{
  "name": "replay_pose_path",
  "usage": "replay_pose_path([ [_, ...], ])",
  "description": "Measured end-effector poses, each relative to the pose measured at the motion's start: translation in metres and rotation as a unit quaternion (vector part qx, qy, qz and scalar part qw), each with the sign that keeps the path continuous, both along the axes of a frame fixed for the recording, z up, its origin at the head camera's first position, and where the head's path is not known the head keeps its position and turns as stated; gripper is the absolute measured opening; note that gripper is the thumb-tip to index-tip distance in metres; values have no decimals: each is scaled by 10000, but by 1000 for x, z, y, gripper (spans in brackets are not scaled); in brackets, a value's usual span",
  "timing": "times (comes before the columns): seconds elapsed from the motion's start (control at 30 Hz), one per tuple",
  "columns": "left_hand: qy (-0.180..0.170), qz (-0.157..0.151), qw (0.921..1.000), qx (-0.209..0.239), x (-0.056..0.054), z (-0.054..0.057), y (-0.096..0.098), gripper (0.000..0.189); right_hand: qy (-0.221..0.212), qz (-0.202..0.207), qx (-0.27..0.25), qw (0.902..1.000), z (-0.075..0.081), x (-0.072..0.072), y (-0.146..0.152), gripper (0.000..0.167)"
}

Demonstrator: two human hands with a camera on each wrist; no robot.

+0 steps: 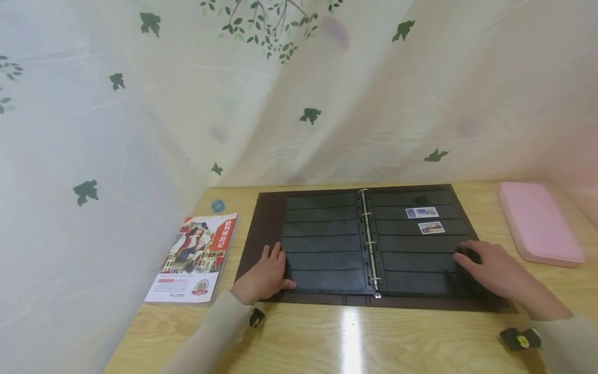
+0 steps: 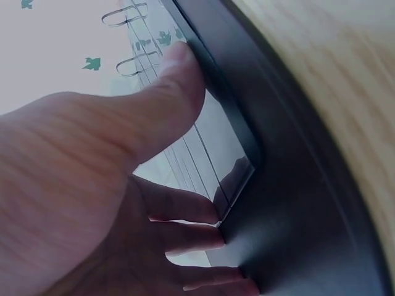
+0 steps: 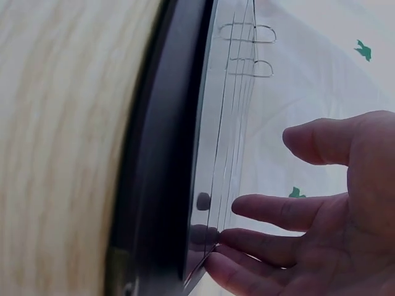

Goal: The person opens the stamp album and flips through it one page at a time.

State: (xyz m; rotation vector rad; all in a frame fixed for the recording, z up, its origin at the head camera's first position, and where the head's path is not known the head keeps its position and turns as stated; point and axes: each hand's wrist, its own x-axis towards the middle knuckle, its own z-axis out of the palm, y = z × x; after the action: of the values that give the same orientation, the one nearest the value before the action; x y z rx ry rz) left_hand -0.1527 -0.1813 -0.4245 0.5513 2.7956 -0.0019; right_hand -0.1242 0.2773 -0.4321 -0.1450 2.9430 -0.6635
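A stamp album [image 1: 322, 239] with a dark brown cover lies spread out on the table, its black pages crossed by clear strips. Two small stamps, an upper one [image 1: 422, 212] and a lower one [image 1: 431, 227], sit in the right page. Metal rings [image 1: 371, 244] run down the middle. My left hand [image 1: 263, 272] rests at the left page's outer edge, thumb on the page near its lower corner and fingers along the side. At the right page's outer edge, my right hand [image 1: 490, 267] has fingertips touching the page edge, thumb raised apart in the right wrist view.
Left of the album lies a book [image 1: 191, 259] with a colourful cover, and a small blue ring-shaped object [image 1: 217, 205] sits behind it. A pink case [image 1: 541, 223] lies on the right. A leaf-patterned curtain [image 1: 308, 104] hangs behind the wooden table [image 1: 299, 337].
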Motion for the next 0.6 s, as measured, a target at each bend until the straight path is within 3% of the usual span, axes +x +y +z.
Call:
replay_pose_path([
  [0.6, 66, -23, 10000, 29, 0, -1, 0, 86, 130, -76, -207, 9997, -3, 2, 8, 63],
])
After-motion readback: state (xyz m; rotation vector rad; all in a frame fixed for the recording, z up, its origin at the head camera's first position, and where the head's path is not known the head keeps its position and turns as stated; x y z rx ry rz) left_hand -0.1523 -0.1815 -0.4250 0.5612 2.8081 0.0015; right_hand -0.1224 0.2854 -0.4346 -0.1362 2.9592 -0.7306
